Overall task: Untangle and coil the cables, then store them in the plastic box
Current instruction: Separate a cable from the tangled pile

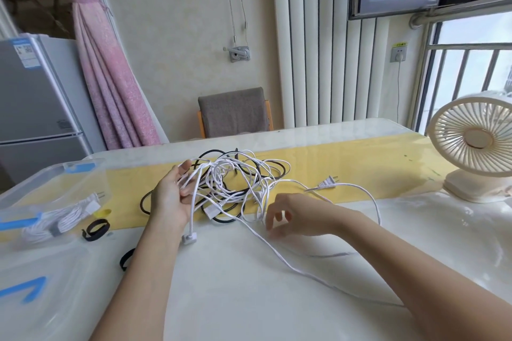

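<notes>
A tangle of white and black cables (235, 180) lies on the yellow runner in the middle of the table. My left hand (173, 196) grips a bunch of white cable strands at the tangle's left side; a white connector (189, 237) dangles below it. My right hand (288, 214) hovers with curled fingers just right of the tangle, holding nothing. A loose white cable (293, 266) trails toward me, and a two-pin plug (329, 181) lies to the right. The clear plastic box (41, 188) at the left holds one coiled white cable (58, 223).
Two black strap loops (96, 229) (126, 259) lie near the box. The box's clear lid (36, 299) with blue clips rests at the front left. A cream desk fan (476, 147) stands at the right. A grey chair (234, 112) is behind the table.
</notes>
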